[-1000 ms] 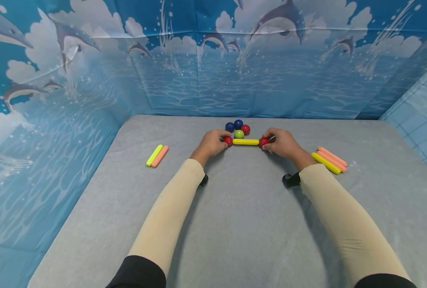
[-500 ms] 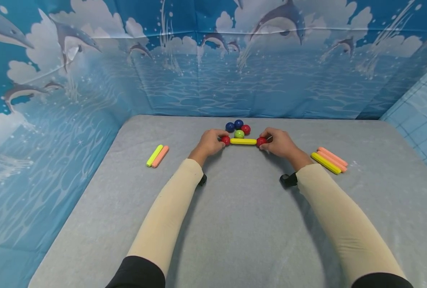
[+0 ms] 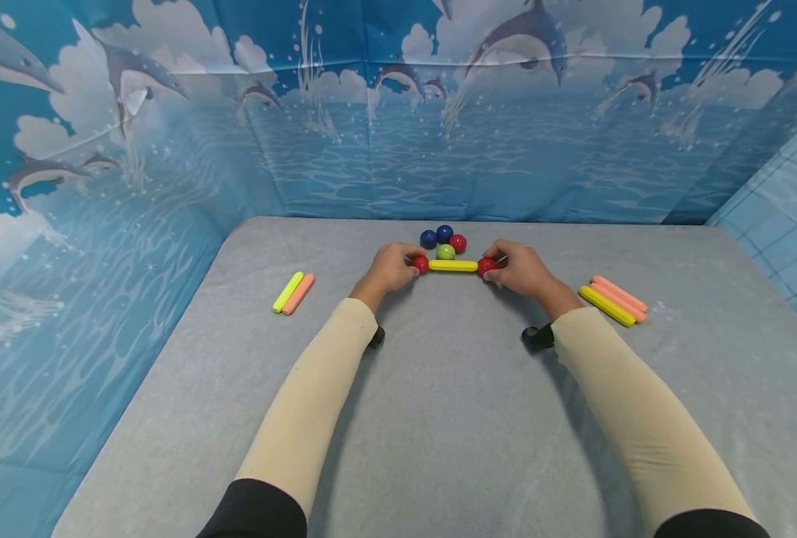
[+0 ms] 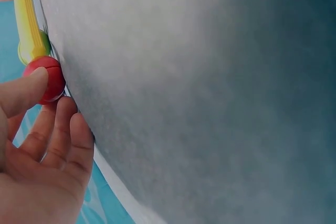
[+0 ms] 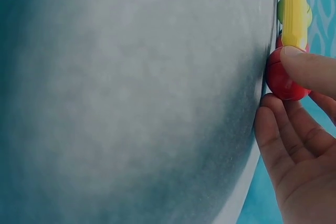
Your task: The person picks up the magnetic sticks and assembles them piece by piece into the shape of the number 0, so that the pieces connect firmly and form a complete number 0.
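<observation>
A yellow rod (image 3: 453, 266) lies crosswise between two red balls, its ends against them. My left hand (image 3: 389, 267) pinches the left red ball (image 3: 420, 264) between thumb and fingers. At the other end, my right hand (image 3: 521, 267) pinches the right red ball (image 3: 486, 267). In the left wrist view the thumb presses on the near face of the red ball (image 4: 48, 80), with the ridged yellow rod (image 4: 27, 22) running up from it. The right wrist view shows the same grip on its red ball (image 5: 285, 74). A green ball (image 3: 445, 252) sits just behind the rod.
Behind the green ball are two blue balls (image 3: 428, 239) and another red ball (image 3: 458, 243). A yellow-green rod (image 3: 287, 292) and an orange rod (image 3: 299, 294) lie at left. At right, a yellow rod (image 3: 607, 305) lies beside two orange ones (image 3: 618, 293). A dolphin-print curtain (image 3: 398, 149) backs the grey table (image 3: 465, 418).
Both hands have shifted slightly left together, carrying the yellow rod and its two red end balls along. Over the last half second they hardly move.
</observation>
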### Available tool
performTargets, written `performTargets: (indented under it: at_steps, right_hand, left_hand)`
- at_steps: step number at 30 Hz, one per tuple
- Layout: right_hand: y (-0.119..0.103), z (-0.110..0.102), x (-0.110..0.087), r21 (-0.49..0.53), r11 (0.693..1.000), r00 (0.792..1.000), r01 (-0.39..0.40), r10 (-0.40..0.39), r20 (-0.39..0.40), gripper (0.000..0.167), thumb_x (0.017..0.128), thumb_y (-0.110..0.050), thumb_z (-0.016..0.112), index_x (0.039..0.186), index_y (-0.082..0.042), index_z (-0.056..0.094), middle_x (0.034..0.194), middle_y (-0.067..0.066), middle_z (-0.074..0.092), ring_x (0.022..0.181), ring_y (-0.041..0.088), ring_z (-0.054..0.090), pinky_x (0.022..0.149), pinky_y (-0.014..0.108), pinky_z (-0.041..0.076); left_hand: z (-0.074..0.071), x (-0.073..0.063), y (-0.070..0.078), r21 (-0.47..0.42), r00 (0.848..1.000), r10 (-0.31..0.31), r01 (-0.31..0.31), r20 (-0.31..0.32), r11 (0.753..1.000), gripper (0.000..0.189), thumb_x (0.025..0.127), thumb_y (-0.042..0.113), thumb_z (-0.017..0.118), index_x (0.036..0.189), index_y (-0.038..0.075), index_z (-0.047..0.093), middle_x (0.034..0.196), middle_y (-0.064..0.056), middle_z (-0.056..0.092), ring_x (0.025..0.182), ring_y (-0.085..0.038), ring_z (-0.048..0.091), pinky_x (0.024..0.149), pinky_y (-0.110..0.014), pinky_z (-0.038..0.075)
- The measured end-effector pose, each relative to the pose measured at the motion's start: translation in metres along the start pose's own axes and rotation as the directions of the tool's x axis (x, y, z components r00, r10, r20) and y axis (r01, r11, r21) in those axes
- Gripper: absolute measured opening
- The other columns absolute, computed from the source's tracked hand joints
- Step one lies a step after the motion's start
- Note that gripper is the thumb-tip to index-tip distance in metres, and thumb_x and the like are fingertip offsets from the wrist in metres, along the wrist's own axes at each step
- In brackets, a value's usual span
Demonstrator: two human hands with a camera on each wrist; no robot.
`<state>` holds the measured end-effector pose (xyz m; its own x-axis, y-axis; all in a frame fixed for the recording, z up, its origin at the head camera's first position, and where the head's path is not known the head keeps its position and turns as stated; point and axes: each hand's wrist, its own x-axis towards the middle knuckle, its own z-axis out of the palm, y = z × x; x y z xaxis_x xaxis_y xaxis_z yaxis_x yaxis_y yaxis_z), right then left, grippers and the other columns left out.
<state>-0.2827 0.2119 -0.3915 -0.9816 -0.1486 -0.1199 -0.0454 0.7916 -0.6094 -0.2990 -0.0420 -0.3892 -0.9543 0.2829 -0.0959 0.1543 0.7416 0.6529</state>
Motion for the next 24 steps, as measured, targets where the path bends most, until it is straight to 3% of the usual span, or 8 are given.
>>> performTargets:
  at_steps: [8,18,24]
  right_hand:
    - [0.0,0.0,0.0,-0.003,1.0,1.0,0.002,-0.002,0.003,0.033,0.093,-0.011,0.067,0.124,-0.005,0.057,0.134,0.019,0.056,0.116,0.035,0.056,0.095,0.047,0.054]
    - [0.001,-0.003,-0.003,-0.03,1.0,1.0,0.003,-0.002,0.023,0.038,0.094,-0.012,0.067,0.129,-0.006,0.055,0.135,0.019,0.055,0.116,0.035,0.055,0.095,0.047,0.053]
    - [0.0,-0.005,-0.006,-0.068,0.998,0.999,0.016,-0.013,0.049,0.041,0.095,-0.012,0.065,0.133,-0.006,0.054,0.135,0.02,0.054,0.117,0.037,0.053,0.099,0.05,0.051]
  left_hand:
    - [-0.001,0.001,-0.002,-0.003,1.0,-0.006,0.006,0.013,1.0,0.042,0.095,0.007,0.063,0.135,0.02,0.063,0.139,-0.004,0.06,0.132,-0.023,0.05,0.111,-0.04,0.044]
    - [-0.004,0.004,-0.006,-0.03,0.996,0.055,-0.053,0.067,0.998,0.039,0.099,0.013,0.058,0.138,0.018,0.061,0.142,-0.006,0.059,0.134,-0.024,0.05,0.11,-0.041,0.046]
    - [-0.006,0.006,-0.011,-0.042,0.995,0.056,-0.053,0.086,0.998,0.039,0.099,0.012,0.057,0.138,0.019,0.06,0.143,-0.006,0.058,0.136,-0.025,0.049,0.113,-0.043,0.043]
